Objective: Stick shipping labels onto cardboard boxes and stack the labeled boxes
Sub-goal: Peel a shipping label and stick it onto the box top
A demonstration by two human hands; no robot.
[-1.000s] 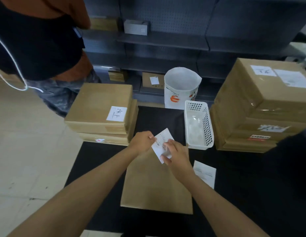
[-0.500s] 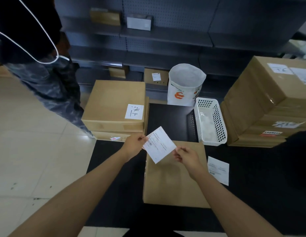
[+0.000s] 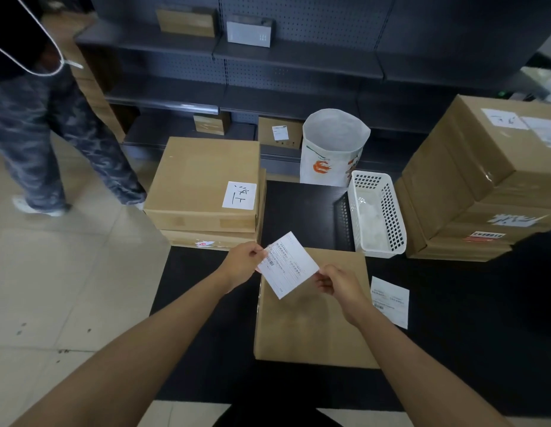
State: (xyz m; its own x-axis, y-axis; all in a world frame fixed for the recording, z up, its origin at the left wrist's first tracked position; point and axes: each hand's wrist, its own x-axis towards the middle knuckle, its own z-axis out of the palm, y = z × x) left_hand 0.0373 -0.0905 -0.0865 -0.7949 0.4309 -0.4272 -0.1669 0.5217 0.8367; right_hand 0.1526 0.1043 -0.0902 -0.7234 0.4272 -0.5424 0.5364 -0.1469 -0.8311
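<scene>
Nearest the person, a flat brown cardboard box [image 3: 311, 322] lies unlabelled on the black table [image 3: 453, 349]. Held above its far left corner is a white printed shipping label [image 3: 288, 265], tilted, its face up. The left hand [image 3: 241, 265] pinches the label's left corner between thumb and curled fingers; the right hand [image 3: 337, 283] pinches the right corner the same way. The sheet looks thin, light and floppy, and probably sticky underneath, so holding it by opposite corners and keeping it taut seems the sound grip; it would likely crease or cling to itself if slackened. The box looks stiff and light enough to lift by its side edges.

Just right of the box lies a second white label sheet [image 3: 390, 302] on the table. Further off stand a white perforated plastic basket [image 3: 377, 211], a stack of labelled brown boxes [image 3: 206, 192] at the left, a taller stack of brown cartons [image 3: 483, 186] at the right, and a white paper bag with orange print [image 3: 332, 149].
</scene>
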